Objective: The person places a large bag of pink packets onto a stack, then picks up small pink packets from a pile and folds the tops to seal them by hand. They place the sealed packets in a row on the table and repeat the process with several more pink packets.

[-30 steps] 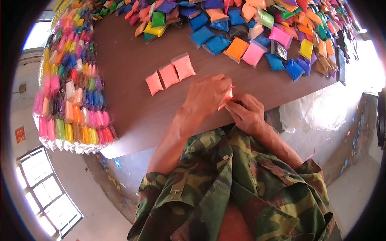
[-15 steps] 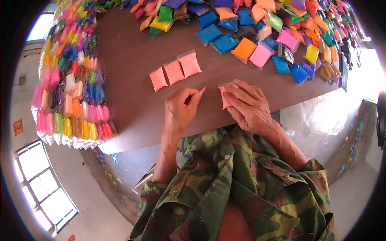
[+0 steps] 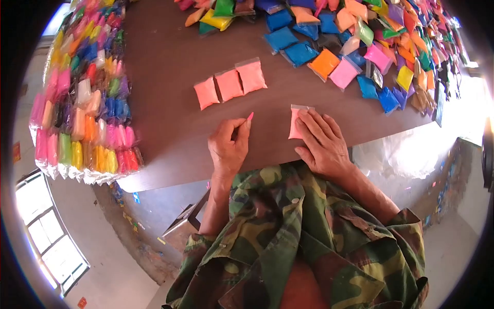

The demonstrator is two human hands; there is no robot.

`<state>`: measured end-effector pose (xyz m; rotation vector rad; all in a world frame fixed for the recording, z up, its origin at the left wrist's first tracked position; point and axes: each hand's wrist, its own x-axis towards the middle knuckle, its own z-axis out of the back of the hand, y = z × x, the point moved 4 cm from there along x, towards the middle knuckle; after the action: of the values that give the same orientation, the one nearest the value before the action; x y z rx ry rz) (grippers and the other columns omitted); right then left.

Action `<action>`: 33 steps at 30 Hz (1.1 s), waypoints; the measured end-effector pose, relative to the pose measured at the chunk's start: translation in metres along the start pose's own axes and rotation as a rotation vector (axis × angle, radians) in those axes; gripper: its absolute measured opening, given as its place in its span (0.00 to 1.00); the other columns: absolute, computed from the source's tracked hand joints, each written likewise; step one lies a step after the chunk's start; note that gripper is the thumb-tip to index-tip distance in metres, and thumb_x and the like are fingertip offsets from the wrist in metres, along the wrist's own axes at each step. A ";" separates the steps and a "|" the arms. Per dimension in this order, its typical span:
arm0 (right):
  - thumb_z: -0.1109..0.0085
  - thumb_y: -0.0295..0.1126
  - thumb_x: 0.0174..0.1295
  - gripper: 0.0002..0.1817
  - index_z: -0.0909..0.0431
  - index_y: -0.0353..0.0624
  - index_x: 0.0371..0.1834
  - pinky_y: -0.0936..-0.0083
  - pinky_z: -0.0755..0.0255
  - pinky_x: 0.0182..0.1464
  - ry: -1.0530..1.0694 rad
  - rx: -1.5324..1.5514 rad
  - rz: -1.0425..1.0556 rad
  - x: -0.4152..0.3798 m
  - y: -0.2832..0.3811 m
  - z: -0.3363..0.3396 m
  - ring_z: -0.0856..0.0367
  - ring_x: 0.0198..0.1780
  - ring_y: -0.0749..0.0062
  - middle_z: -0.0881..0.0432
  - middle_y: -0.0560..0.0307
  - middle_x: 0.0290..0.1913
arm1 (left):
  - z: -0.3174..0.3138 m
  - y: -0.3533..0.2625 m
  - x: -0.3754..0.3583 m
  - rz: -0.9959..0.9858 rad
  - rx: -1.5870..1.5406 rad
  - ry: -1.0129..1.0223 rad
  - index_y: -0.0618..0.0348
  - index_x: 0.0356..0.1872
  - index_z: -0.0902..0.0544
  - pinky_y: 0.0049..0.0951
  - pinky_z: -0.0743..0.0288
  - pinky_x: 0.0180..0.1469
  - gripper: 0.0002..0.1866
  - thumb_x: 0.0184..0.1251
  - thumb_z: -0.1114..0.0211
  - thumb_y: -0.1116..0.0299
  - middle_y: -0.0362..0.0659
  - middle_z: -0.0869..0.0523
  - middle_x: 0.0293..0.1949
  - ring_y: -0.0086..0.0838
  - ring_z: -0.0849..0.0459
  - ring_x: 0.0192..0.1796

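Observation:
My left hand (image 3: pixel 228 144) is closed above the near part of the table, its thumb and forefinger pinching a small pink pointed piece (image 3: pixel 250 116). What exactly the piece is, I cannot make out. My right hand (image 3: pixel 323 140) lies flat, fingers stretched, over the right side of a clear packet with salmon-pink filling (image 3: pixel 296 123). The hand hides part of that packet. Beyond my hands, three similar salmon-pink packets lie side by side in a slanting row: a left one (image 3: pixel 206 93), a middle one (image 3: pixel 229 85) and a right one (image 3: pixel 251 75).
A large heap of filled packets in many colours covers the back right of the brown table (image 3: pixel 170 103); an orange packet (image 3: pixel 324 64) lies at its near edge. Along the left side stand stacked rows of colourful packets (image 3: pixel 85 123). The table's front edge runs close to my body.
My right hand has flattened out and shifted right on the packet, so more of it shows. My left hand still pinches the pink piece. The whole view has shifted slightly.

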<state>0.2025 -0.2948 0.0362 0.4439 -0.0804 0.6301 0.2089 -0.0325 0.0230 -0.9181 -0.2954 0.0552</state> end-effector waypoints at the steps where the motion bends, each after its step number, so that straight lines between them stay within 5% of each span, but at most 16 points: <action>1: 0.32 0.44 0.73 0.34 0.23 0.39 0.78 0.49 0.38 0.83 -0.010 -0.010 0.000 0.000 -0.001 -0.001 0.31 0.84 0.52 0.27 0.49 0.83 | 0.001 -0.001 0.001 -0.005 0.005 -0.014 0.61 0.41 0.09 0.27 0.24 0.34 0.05 0.73 0.21 0.72 0.39 0.11 0.29 0.19 0.19 0.28; 10: 0.31 0.40 0.72 0.33 0.24 0.39 0.79 0.46 0.37 0.82 -0.065 0.065 0.030 0.005 -0.003 0.006 0.30 0.83 0.49 0.27 0.46 0.82 | 0.011 -0.004 -0.007 0.023 -0.042 -0.107 0.63 0.41 0.09 0.25 0.22 0.36 0.06 0.74 0.21 0.72 0.40 0.09 0.30 0.18 0.17 0.31; 13: 0.31 0.40 0.72 0.34 0.25 0.33 0.78 0.41 0.38 0.82 -0.104 0.062 0.020 0.009 0.002 0.016 0.30 0.83 0.40 0.27 0.41 0.82 | 0.013 -0.001 -0.012 0.046 -0.058 -0.135 0.63 0.41 0.09 0.25 0.22 0.36 0.06 0.74 0.21 0.72 0.40 0.09 0.31 0.17 0.17 0.31; 27: 0.30 0.42 0.72 0.32 0.21 0.35 0.74 0.45 0.36 0.80 -0.024 -0.014 0.009 0.010 -0.002 0.003 0.27 0.81 0.45 0.26 0.44 0.82 | 0.008 0.004 -0.010 0.094 -0.060 -0.113 0.61 0.41 0.09 0.24 0.23 0.33 0.05 0.74 0.21 0.72 0.38 0.10 0.28 0.18 0.18 0.28; 33: 0.29 0.43 0.71 0.31 0.19 0.33 0.71 0.44 0.37 0.80 -0.033 -0.038 0.029 0.007 0.002 0.003 0.26 0.80 0.44 0.25 0.43 0.81 | 0.010 0.002 -0.009 0.069 -0.058 -0.113 0.62 0.41 0.11 0.29 0.21 0.33 0.05 0.72 0.22 0.77 0.45 0.11 0.31 0.26 0.15 0.28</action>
<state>0.2078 -0.2908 0.0410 0.4166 -0.1300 0.6486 0.1981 -0.0252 0.0253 -0.9841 -0.3716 0.1633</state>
